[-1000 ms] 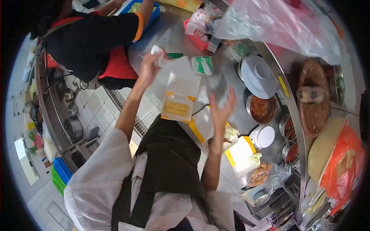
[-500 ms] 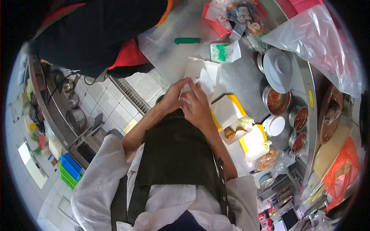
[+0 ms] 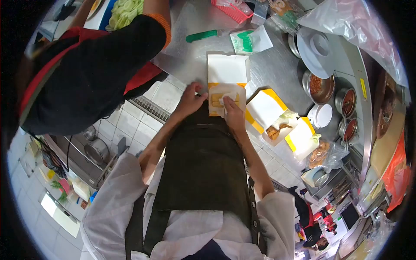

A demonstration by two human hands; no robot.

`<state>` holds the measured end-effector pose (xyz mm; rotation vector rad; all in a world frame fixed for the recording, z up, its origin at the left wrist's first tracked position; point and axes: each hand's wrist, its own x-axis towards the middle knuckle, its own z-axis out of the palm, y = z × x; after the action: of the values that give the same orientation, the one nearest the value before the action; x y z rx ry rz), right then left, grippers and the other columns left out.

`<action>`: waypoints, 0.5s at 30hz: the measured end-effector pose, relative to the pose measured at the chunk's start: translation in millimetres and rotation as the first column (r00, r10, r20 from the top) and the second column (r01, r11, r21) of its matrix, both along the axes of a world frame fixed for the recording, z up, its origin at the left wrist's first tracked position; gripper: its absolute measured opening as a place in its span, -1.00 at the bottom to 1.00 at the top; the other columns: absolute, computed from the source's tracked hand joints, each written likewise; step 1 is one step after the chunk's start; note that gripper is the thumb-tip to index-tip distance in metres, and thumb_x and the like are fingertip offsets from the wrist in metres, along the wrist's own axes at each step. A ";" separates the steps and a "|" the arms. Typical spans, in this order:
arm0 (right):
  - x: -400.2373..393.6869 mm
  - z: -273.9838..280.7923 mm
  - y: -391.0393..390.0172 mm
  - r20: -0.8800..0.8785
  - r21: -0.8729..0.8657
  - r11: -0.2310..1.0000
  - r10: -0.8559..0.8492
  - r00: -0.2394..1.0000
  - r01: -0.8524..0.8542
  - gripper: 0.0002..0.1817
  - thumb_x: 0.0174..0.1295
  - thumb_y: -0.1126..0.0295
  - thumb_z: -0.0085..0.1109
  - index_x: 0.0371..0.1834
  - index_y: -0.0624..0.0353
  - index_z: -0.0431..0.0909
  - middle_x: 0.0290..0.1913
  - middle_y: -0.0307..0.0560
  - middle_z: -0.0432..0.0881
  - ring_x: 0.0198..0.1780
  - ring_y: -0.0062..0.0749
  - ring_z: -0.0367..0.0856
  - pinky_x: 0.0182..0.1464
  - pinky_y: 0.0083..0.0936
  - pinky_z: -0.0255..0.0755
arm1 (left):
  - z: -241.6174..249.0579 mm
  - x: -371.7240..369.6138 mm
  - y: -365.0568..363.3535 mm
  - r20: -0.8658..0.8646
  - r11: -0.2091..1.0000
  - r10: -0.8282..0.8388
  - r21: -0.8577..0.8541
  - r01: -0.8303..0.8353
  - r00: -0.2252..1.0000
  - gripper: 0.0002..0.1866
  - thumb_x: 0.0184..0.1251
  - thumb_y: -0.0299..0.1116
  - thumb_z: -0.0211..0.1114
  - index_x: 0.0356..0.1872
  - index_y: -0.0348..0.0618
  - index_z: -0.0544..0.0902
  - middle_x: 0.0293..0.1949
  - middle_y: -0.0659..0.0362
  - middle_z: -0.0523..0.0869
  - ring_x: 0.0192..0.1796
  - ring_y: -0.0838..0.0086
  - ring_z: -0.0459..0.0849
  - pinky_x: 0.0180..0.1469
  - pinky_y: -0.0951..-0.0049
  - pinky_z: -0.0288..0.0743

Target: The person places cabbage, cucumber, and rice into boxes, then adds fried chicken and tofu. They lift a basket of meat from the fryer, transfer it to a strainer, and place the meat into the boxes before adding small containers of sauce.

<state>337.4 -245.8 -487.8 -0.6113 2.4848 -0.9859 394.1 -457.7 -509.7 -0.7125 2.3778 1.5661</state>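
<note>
An open takeaway box (image 3: 228, 69) with yellow edging sits at the centre of the frame, its lid folded back toward the top. Inside, on pale paper, lie yellowish food pieces (image 3: 218, 100). The right hand (image 3: 234, 113) reaches in from below, thumb and fingers pinching a small white wad (image 3: 223, 102) over the food. The left hand (image 3: 190, 101) is just beside the box's left side, holding nothing visible, its fingers loosely curled and parted from the thumb. Above on the metal table (image 3: 182, 60) are a green-handled knife (image 3: 202, 36) and a green-and-white packet (image 3: 243, 42). To the right, another open box (image 3: 265, 108) holds browned food (image 3: 274, 132) and lettuce (image 3: 287, 117). A co-worker (image 3: 93, 73) in black and red fills the upper left.
</note>
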 end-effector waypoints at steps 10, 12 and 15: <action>24.0 -22.4 -12.4 -0.359 0.147 0.937 0.349 0.865 -0.317 -0.47 0.16 0.53 0.03 0.27 0.29 0.40 0.24 0.09 0.51 0.29 -0.06 0.49 0.31 -0.22 0.41 | -10.4 -20.3 8.4 0.216 0.898 -0.056 0.437 -0.045 0.975 -0.53 0.44 -0.25 0.23 0.26 -0.20 0.34 -0.13 0.01 0.61 -0.25 0.39 0.71 -0.30 0.45 0.71; 20.5 -20.8 -14.1 -0.356 0.154 0.934 0.356 0.864 -0.322 -0.47 0.17 0.56 0.01 0.29 0.27 0.40 0.27 0.09 0.50 0.31 -0.05 0.48 0.37 -0.16 0.34 | -7.3 -22.8 9.9 0.179 0.914 -0.061 0.406 -0.017 0.982 -0.54 0.46 -0.28 0.21 0.27 -0.21 0.34 -0.14 0.01 0.61 -0.24 0.39 0.71 -0.29 0.45 0.73; 19.3 -15.2 -5.5 -0.305 0.166 0.961 0.261 0.916 -0.219 -0.47 0.19 0.57 -0.01 0.30 0.27 0.40 0.28 0.10 0.49 0.33 -0.06 0.46 0.43 -0.11 0.26 | -5.3 -21.4 10.4 0.156 0.927 -0.072 0.376 0.008 0.985 -0.50 0.47 -0.30 0.19 0.34 -0.18 0.30 -0.13 0.01 0.61 -0.23 0.38 0.72 -0.31 0.43 0.75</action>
<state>356.7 -251.3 -503.0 -1.0839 2.6402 -0.6676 372.7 -447.3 -515.0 -0.6747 1.8845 1.7934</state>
